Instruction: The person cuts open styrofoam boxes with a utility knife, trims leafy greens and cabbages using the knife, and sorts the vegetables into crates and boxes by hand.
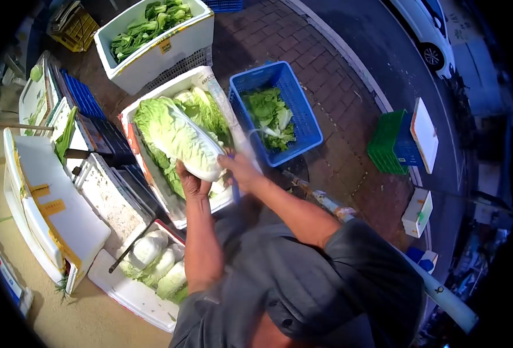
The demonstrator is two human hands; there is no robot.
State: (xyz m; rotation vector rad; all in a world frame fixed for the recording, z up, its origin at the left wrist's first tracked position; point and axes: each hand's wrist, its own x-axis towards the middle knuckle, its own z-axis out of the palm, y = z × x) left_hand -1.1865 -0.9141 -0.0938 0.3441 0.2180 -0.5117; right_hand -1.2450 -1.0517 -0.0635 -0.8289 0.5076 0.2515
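A large napa cabbage (181,136) lies slanted over a white foam box (130,124), its pale stem end toward me. My left hand (193,181) is closed around the near left side of the cabbage, by the stem end. At the right of that end, my right hand (240,171) is closed on a slim blue-handled tool (235,188), whose blade or tip I cannot make out. The knuckles of this hand are up against the cabbage base. More leafy cabbages (205,110) fill the box beneath.
A blue crate (311,130) with loose leaves stands right of the box. Behind is a foam box (169,49) of leafy greens. Trimmed cabbages (158,261) sit in another foam box at lower left. A pale pole (436,290) slants at right, near a green crate (387,142).
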